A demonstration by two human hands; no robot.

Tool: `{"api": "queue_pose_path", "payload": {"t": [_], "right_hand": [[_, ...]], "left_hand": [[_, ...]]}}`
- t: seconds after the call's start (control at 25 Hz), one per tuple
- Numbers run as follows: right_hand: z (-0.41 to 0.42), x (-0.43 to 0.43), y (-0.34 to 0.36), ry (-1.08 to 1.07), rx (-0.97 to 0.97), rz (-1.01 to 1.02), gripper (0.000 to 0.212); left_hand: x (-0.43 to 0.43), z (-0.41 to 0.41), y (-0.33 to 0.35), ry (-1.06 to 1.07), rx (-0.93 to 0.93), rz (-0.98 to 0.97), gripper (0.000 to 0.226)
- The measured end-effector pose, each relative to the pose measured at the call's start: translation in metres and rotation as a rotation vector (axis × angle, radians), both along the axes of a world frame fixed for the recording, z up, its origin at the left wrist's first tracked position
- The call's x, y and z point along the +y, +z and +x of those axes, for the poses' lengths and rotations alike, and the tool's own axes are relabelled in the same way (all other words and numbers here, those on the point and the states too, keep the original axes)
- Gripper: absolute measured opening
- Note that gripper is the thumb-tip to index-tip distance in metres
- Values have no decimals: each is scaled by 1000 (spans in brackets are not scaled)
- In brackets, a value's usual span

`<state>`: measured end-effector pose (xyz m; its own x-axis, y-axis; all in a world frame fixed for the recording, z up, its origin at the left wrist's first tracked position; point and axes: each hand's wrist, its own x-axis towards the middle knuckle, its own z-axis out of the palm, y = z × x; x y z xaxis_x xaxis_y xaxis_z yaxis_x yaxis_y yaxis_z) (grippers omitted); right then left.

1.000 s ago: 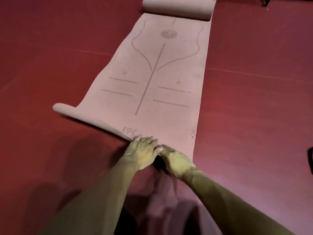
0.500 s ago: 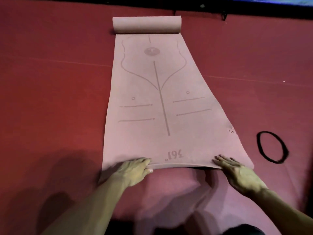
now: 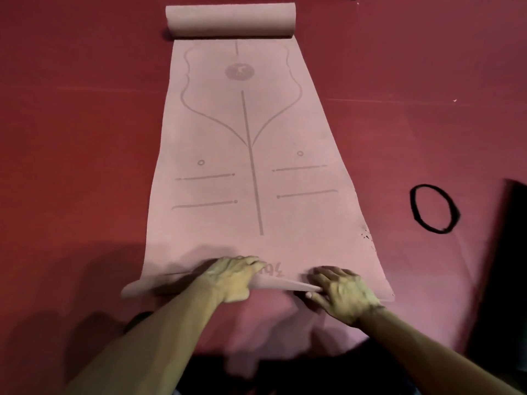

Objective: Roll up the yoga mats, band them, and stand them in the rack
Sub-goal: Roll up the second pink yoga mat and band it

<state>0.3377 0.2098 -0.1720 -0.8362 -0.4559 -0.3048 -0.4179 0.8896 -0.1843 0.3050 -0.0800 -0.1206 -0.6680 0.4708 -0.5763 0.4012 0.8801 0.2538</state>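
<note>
Change: the near edge of the pink yoga mat (image 3: 251, 166), flat half a second ago, is now turned into a thin first roll, thicker at left, so rolling has begun. Left hand (image 3: 233, 277) curls over it; right hand (image 3: 345, 295) pinches its tapered tip. Mat lies on the red floor (image 3: 79, 132). Count: one mat, one black band (image 3: 412, 208) at right, two hands.

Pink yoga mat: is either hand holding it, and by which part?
Both hold the pale pink printed yoga mat by its near end, curled into a first roll: left hand near the middle, right hand further right, thumb at the edge.
</note>
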Motion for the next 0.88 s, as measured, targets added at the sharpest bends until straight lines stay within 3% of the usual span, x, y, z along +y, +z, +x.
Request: {"api": "queue_pose_path", "payload": {"t": [0.08, 0.2, 0.4, 0.56, 0.76, 0.88], "right_hand": [[-6, -13, 3, 59, -1, -25, 84], [-15, -31, 7, 160, -156, -44, 106], [-7, -35, -6, 23, -81, -116, 83], [-2, -48, -20, -87, -1, -100, 64], [-15, -52, -37, -30, 32, 38, 76], [-17, -61, -43, 27, 66, 57, 77]], "left_hand": [[0, 16, -11, 24, 55, -25, 70], [-6, 43, -35, 104, 36, 17, 58], [-15, 47, -58, 67, 175, 40, 56], [-1, 48, -63, 7, 390, 155, 53], [13, 91, -87, 15, 262, 72, 65], [-3, 105, -103, 27, 306, 65, 80]]}}
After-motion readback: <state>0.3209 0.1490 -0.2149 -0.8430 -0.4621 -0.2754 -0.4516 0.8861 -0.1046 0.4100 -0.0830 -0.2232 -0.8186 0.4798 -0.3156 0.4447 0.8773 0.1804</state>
